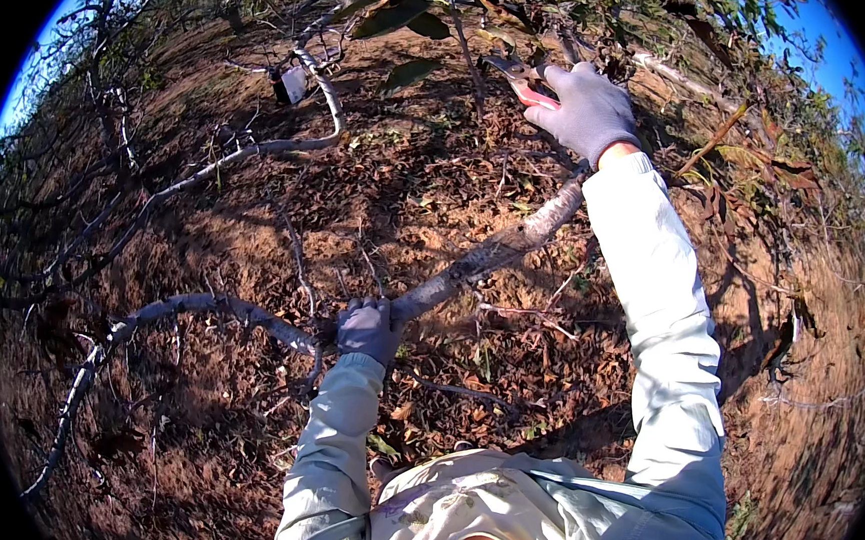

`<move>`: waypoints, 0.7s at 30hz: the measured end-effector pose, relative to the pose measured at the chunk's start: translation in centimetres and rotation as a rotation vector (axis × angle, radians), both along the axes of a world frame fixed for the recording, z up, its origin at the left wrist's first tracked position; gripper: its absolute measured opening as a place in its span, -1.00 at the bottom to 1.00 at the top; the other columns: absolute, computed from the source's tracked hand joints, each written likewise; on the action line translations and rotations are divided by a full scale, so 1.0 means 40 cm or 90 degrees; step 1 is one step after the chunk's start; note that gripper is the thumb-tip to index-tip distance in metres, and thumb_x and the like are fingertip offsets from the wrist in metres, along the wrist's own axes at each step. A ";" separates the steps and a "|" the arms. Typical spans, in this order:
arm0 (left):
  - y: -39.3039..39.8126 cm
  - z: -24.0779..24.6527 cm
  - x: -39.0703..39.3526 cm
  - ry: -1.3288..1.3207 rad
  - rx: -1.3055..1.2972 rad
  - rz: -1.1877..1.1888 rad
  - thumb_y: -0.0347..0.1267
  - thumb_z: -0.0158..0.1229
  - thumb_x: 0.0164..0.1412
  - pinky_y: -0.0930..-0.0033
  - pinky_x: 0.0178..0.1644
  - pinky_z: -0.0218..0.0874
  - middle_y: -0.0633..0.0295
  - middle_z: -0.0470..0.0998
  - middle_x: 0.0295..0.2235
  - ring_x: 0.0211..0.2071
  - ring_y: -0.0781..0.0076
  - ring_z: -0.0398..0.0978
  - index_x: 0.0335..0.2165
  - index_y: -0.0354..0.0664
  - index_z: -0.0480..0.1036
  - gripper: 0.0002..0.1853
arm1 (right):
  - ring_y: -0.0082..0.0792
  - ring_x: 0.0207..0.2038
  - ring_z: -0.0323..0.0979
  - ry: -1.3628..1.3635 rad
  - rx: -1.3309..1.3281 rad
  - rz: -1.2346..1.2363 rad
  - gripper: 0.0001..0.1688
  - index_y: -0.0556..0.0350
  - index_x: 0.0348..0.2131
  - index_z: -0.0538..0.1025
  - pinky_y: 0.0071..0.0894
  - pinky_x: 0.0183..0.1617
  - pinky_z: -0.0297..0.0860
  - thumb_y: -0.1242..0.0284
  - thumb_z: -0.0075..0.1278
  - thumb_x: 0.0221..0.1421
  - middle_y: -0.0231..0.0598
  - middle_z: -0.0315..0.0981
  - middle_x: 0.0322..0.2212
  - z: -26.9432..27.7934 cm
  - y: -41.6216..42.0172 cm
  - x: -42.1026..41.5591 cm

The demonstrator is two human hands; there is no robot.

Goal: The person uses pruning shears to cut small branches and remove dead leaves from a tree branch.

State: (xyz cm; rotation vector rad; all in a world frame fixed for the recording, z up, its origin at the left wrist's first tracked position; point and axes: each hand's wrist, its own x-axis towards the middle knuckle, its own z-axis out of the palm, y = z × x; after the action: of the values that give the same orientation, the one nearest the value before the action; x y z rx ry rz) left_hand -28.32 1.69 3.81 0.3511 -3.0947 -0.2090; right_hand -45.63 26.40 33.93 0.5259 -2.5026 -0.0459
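My left hand, in a grey glove, grips a thick pale tree branch that runs across in front of me. Further out and to the right, my gloved right hand holds pruning shears with a red handle. Their blades point left, towards a thin upright twig. I cannot tell whether the blades touch any wood. Several broad green leaves hang just left of the shears.
A second pale branch bends across the left side. Beyond it is a black and white object, too small to name. Dry leaves cover the reddish soil. A brown stem with drooping leaves stands right of my right arm.
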 end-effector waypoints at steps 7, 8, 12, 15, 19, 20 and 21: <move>0.004 0.022 0.000 -0.046 0.028 0.012 0.00 0.15 0.06 0.07 0.16 0.14 0.07 0.50 -0.06 0.00 -0.02 0.41 0.01 0.02 0.41 -0.43 | 0.00 -0.16 0.51 -0.012 0.024 0.007 -0.37 -0.21 -0.02 0.51 -0.03 -0.10 0.42 -0.03 0.17 -0.04 -0.06 0.44 -0.19 0.005 -0.013 0.005; 0.004 0.020 0.000 -0.044 0.024 0.014 0.00 0.15 0.06 0.07 0.16 0.14 0.07 0.49 -0.07 0.00 -0.01 0.41 0.01 0.02 0.41 -0.43 | -0.02 -0.17 0.50 -0.006 0.020 0.006 -0.35 -0.27 0.01 0.50 -0.05 -0.11 0.41 -0.05 0.17 -0.05 -0.08 0.43 -0.20 -0.003 -0.014 -0.007; 0.002 0.010 0.000 -0.033 0.008 0.016 0.00 0.13 0.08 0.07 0.16 0.15 0.08 0.49 -0.07 0.00 -0.01 0.41 0.01 0.02 0.42 -0.45 | -0.04 -0.22 0.52 0.016 0.015 0.016 -0.36 -0.39 0.04 0.50 -0.07 -0.15 0.43 -0.05 0.17 -0.05 -0.12 0.43 -0.19 -0.015 -0.015 -0.011; 0.008 0.028 -0.001 -0.062 0.024 0.023 0.00 0.11 0.10 0.08 0.17 0.14 0.09 0.48 -0.05 0.03 -0.01 0.39 0.01 0.02 0.41 -0.45 | -0.07 -0.22 0.53 0.036 0.035 0.019 -0.37 -0.39 0.05 0.48 -0.05 -0.16 0.43 -0.02 0.16 -0.03 -0.14 0.43 -0.20 -0.016 -0.015 -0.002; 0.013 0.042 0.002 -0.070 0.027 0.027 0.02 0.09 0.11 0.10 0.19 0.11 0.11 0.46 -0.01 0.07 0.01 0.36 0.02 0.02 0.40 -0.45 | -0.09 -0.21 0.53 0.090 0.079 0.007 -0.42 -0.35 0.03 0.48 -0.06 -0.17 0.43 0.04 0.15 0.01 -0.13 0.44 -0.24 -0.029 -0.018 -0.005; 0.013 0.044 0.003 -0.079 0.025 0.028 0.02 0.09 0.11 0.10 0.20 0.10 0.12 0.45 -0.01 0.08 0.02 0.35 0.02 0.02 0.39 -0.44 | -0.07 -0.20 0.54 0.103 0.089 0.010 -0.46 -0.30 0.01 0.50 -0.04 -0.15 0.44 0.06 0.14 0.04 -0.09 0.45 -0.24 -0.030 -0.018 -0.002; 0.015 0.048 0.003 -0.088 0.022 0.029 0.02 0.08 0.11 0.10 0.20 0.10 0.12 0.44 0.00 0.08 0.02 0.35 0.03 0.02 0.39 -0.44 | -0.05 -0.18 0.54 0.117 0.099 0.014 -0.50 -0.26 -0.01 0.51 -0.03 -0.14 0.44 0.08 0.13 0.06 -0.06 0.46 -0.25 -0.030 -0.017 0.001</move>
State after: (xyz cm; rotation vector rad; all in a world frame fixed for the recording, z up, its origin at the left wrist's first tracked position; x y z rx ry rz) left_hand -28.21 2.29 5.73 0.4565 -3.2180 -0.2487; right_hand -45.60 25.70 32.73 0.5854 -2.3253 -0.2705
